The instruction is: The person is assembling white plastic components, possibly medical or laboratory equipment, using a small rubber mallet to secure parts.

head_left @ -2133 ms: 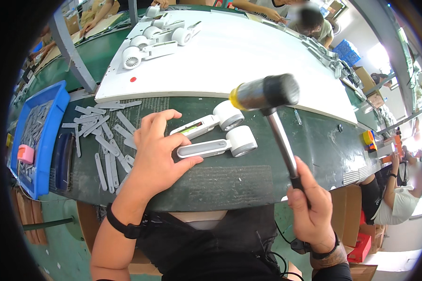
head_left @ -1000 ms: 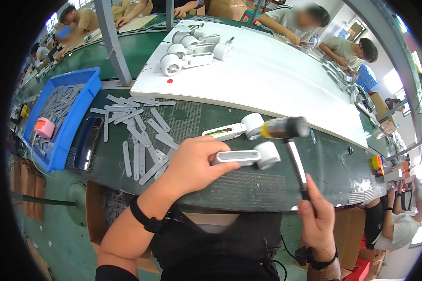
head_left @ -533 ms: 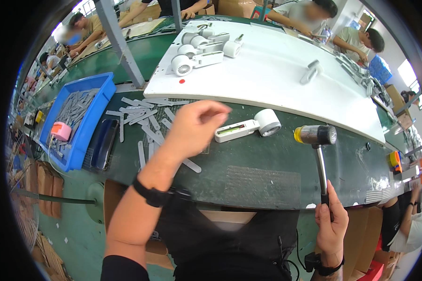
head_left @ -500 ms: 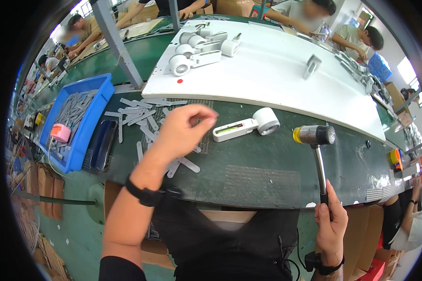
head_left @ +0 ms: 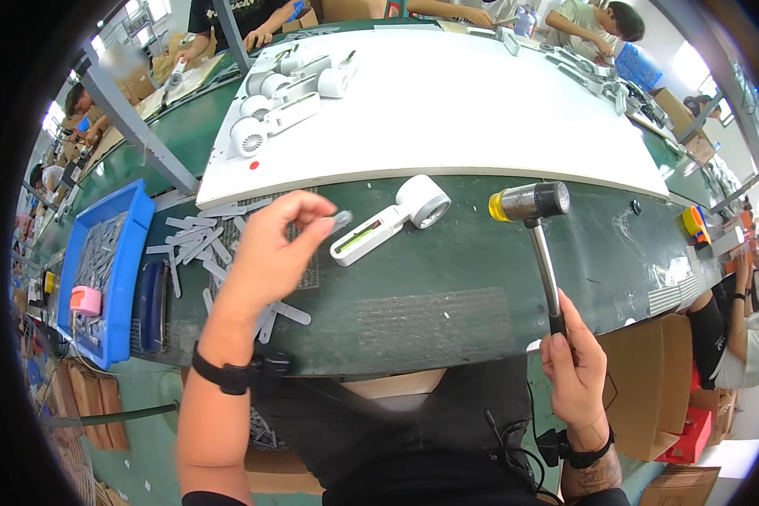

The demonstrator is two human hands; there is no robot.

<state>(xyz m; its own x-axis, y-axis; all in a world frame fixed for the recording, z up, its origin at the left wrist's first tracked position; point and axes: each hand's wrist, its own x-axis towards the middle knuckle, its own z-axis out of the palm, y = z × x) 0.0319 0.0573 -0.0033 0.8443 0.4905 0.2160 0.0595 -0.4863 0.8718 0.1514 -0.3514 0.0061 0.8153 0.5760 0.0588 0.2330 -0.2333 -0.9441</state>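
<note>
My left hand (head_left: 271,249) is raised over the green bench with thumb and fingertips pinched on a small greyish piece (head_left: 340,222); its exact kind I cannot make out. Just right of it lies a white handheld fan (head_left: 394,221), round head pointing away to the right, its handle open along the upper face and showing something green and dark inside. Neither hand touches the fan. My right hand (head_left: 575,364) grips the black handle of a mallet (head_left: 531,207), held upright, with one yellow and one black face. Flat grey strips (head_left: 196,244) lie scattered left of and beneath my left forearm.
At the left stands a blue bin (head_left: 131,270) of grey strips with a pink object (head_left: 85,300) in it. A dark blue tray (head_left: 153,305) sits beside it. Several fans (head_left: 280,118) rest on the raised white board (head_left: 447,110). Co-workers sit beyond. A grey post (head_left: 139,126) rises at the left.
The view has shifted, so the bench things appear further left. The small greyish piece now shows at my left fingertips. On the board's far side, a co-worker's grey-white part has moved away.
</note>
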